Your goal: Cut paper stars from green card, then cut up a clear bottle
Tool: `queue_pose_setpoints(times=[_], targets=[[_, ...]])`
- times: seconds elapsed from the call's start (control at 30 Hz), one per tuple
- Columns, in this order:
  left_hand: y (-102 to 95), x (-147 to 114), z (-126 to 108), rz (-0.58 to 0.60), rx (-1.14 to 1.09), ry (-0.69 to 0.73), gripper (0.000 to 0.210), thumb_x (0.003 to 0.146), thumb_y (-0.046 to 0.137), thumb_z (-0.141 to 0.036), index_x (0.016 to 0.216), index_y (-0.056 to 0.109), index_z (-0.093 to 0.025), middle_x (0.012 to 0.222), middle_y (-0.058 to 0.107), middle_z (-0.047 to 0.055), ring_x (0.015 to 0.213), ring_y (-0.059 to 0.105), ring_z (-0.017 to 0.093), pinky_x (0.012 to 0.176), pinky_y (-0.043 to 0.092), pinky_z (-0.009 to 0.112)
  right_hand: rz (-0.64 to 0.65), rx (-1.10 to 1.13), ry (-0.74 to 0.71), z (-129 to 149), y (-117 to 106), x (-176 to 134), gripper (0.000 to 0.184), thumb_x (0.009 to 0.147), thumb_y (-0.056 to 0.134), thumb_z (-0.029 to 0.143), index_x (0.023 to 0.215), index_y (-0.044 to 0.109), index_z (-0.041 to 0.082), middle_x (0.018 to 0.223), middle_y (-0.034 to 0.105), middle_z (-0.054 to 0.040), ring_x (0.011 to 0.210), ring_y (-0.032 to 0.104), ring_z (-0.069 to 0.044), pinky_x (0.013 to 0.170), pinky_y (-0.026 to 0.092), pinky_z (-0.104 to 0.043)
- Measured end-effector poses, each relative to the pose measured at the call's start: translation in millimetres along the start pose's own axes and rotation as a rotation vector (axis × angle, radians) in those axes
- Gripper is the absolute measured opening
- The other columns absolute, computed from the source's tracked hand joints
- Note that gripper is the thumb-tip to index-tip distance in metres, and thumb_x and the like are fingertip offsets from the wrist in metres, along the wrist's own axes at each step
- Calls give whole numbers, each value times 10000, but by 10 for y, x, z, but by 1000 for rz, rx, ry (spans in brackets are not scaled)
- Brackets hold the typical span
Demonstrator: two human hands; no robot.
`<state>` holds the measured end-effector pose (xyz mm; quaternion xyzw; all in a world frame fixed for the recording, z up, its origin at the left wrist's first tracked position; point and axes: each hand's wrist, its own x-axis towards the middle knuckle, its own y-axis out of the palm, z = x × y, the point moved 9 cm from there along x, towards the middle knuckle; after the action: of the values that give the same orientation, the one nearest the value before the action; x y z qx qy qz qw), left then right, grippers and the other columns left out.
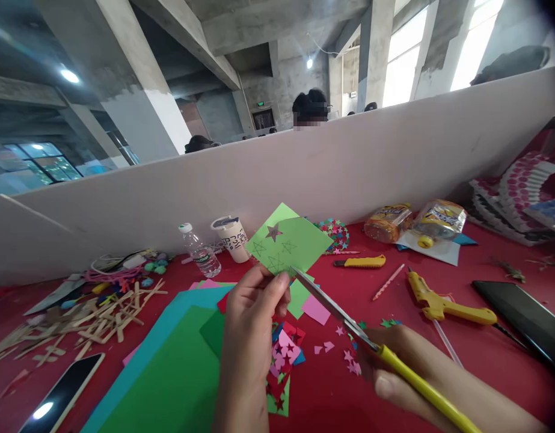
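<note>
Head view | left hand (252, 319) pinches green paper (288, 243) | right hand (394, 373) grips scissors (335, 310) | cup (232, 239) lidded

The yellow-handled scissors (371, 343) run off the bottom edge beside the right hand (421, 379); their lower handle is hidden. The black phone (61, 397) is cropped there too.

Your left hand (252, 328) enters from 6 o'clock, your right hand (397, 376) from 4 o'clock. Both are bare: no gloves, rings or bracelets visible. Both forearms are uncovered as far as the frame edge, no sleeve or cuff showing. Nails are short and unpainted where visible, on the left fingertips and the right thumb.
</note>
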<state>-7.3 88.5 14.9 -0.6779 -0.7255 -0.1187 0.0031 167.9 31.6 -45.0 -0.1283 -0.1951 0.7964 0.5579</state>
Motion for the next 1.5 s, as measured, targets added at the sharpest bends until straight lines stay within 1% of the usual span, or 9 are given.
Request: queue_pose_setpoints(times=[0.2,0.33,0.47,0.57,0.73,0.87,1.07,1.37,1.5], targets=[[3,21,12,6,14,-2,178,762,652,-255,613,584,-182,520,485,-44,484,381,59,482,299,197,26,6,2,40,2,-11,599,763,469,765,603,537,192,549,418,11,572,423,-147,474,363,-211],[-16,35,21,8,23,2,191,745,659,-265,596,576,-179,508,477,-44,477,381,60,470,293,197,28,12,38,-6,9,-11,622,763,431,787,590,487,192,576,357,30,553,351,-124,464,318,-213],[-36,37,18,8,42,1,223,736,663,-267,566,553,-174,494,470,-40,472,374,62,463,287,199,141,-13,103,-104,80,17,643,764,337,826,596,366,205,603,259,56,517,249,-96,449,235,-224],[-29,30,22,3,31,-6,180,730,666,-260,594,584,-175,487,472,-41,463,368,62,452,282,196,215,-28,109,-122,119,29,622,782,337,811,611,312,213,608,242,60,538,229,-100,462,207,-236],[36,7,24,18,5,6,157,748,639,-260,619,610,-176,530,546,-16,467,449,81,470,359,210,155,48,149,-87,66,45,657,705,362,867,585,275,227,587,232,67,497,199,-86,408,167,-230],[73,-5,15,41,29,21,167,753,630,-255,607,615,-174,526,541,-16,467,454,79,469,368,204,184,43,176,-76,90,44,662,689,343,885,609,278,232,571,216,79,472,195,-77,395,169,-223],[49,-4,11,31,100,31,153,777,605,-289,663,621,-188,540,526,-22,485,450,83,470,366,193,222,-25,107,-152,125,57,647,761,261,851,631,306,219,584,252,68,506,240,-90,454,184,-244],[14,12,-10,56,196,44,230,780,604,-294,588,537,-187,535,486,-36,483,433,75,476,344,194,116,22,133,-159,32,40,621,732,428,821,610,393,213,578,259,59,540,273,-111,473,266,-226],[18,15,2,62,174,47,227,788,594,-290,595,534,-187,537,486,-40,478,430,71,472,339,193,120,15,153,-148,55,38,642,715,402,845,595,341,217,591,237,63,517,247,-98,461,264,-225]])
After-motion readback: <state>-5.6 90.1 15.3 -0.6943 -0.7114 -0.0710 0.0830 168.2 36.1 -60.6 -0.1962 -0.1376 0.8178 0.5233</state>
